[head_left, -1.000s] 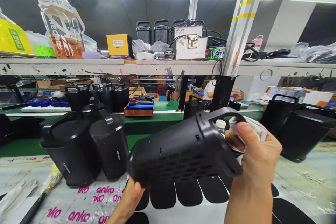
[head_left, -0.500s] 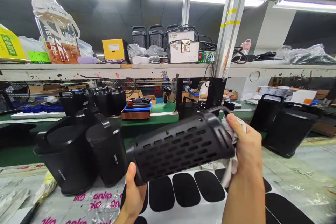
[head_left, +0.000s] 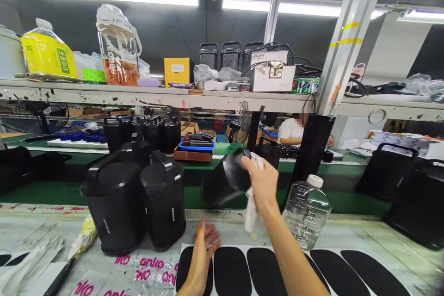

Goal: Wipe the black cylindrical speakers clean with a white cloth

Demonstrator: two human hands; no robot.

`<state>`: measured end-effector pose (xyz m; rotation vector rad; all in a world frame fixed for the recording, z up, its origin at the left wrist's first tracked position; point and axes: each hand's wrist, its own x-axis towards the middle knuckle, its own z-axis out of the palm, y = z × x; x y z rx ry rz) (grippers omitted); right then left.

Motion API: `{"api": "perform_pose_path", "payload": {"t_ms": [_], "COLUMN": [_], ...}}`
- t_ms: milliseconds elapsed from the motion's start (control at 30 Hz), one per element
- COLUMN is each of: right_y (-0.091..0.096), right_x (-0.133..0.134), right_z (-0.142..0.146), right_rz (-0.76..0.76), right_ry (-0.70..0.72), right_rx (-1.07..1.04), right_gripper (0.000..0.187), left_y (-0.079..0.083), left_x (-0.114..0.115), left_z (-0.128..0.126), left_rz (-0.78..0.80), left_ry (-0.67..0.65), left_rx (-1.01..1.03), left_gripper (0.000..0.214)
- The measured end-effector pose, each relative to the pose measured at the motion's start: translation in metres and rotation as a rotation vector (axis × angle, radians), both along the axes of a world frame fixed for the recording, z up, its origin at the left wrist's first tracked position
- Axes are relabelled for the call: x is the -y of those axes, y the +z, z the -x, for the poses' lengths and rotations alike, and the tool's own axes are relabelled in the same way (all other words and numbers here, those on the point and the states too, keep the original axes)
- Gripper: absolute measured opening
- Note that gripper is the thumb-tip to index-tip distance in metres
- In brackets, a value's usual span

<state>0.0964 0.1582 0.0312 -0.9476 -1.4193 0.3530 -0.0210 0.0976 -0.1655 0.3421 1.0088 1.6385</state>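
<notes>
My right hand [head_left: 262,182] grips a black portable speaker [head_left: 224,179] at its handle end and holds it tilted above the bench. A white cloth [head_left: 250,216] is bunched in the same hand and hangs below it. My left hand [head_left: 200,256] is open with its fingers apart, holding nothing, over a white sheet with black rounded pads [head_left: 231,270]. Left of it stand two upright black speakers, one wide [head_left: 116,208] and one narrower [head_left: 163,208], both with top handles. The held speaker is blurred by motion.
A clear plastic bottle [head_left: 307,215] stands right of my right forearm. Black speakers [head_left: 386,173] stand at the far right. A brush-like tool [head_left: 78,249] lies at left. Behind are a blue tray [head_left: 196,143], a loaded shelf [head_left: 215,100] and a seated person [head_left: 291,130].
My left hand has let go of the speaker's lower end. My right hand has swung the speaker away and turned it, hiding its slotted side. The view has shifted left, and the clear bottle now shows.
</notes>
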Motion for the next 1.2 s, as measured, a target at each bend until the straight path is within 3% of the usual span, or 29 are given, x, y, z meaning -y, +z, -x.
{"api": "perform_pose_path", "payload": {"t_ms": [100,200,367,467,567,700,767,833,900,1033,1200], "right_y": [-0.021,-0.053,-0.111,-0.117,-0.083,0.002,0.036,0.054,0.059,0.062,0.08], "right_x": [-0.042,-0.07,-0.079,-0.08,-0.099,-0.143,-0.16,-0.169,-0.168,-0.136,-0.04], "right_z": [0.034,0.05,0.046,0.04,0.025,-0.013,-0.032,-0.043,-0.046,-0.04,-0.066], "right_rz": [-0.116,-0.255,-0.398,-0.376,-0.281,-0.121,-0.044,0.066,0.185,0.267,0.165], "right_ry": [0.004,0.12,0.244,0.162,-0.041,-0.407,-0.519,-0.565,-0.563,-0.495,-0.453], "right_rx": [0.204,0.523,0.941,1.054,1.078,1.009,0.987,0.995,1.019,1.061,0.973], "right_gripper": [0.034,0.026,0.021,0.016,0.016,0.033,0.04,0.038,0.034,0.03,0.031], "left_y": [-0.008,-0.014,-0.02,-0.024,-0.026,-0.027,-0.026,-0.023,-0.019,-0.008,0.01], "left_x": [-0.007,-0.012,-0.016,-0.017,-0.016,-0.016,-0.015,-0.015,-0.013,-0.005,0.01], "left_z": [-0.002,-0.003,-0.002,0.001,0.003,0.001,0.0,-0.001,0.001,0.004,-0.007], "left_rz": [-0.005,-0.016,-0.011,-0.013,-0.019,-0.025,-0.026,-0.03,-0.035,-0.059,-0.078], "left_ry": [-0.004,-0.019,-0.036,-0.072,-0.106,-0.107,-0.101,-0.105,-0.123,-0.168,-0.2], "left_rx": [-0.03,-0.063,-0.114,-0.141,-0.162,-0.197,-0.22,-0.241,-0.257,-0.261,-0.214], "left_gripper": [0.037,0.033,0.036,0.035,0.036,0.037,0.036,0.035,0.035,0.04,0.062]}}
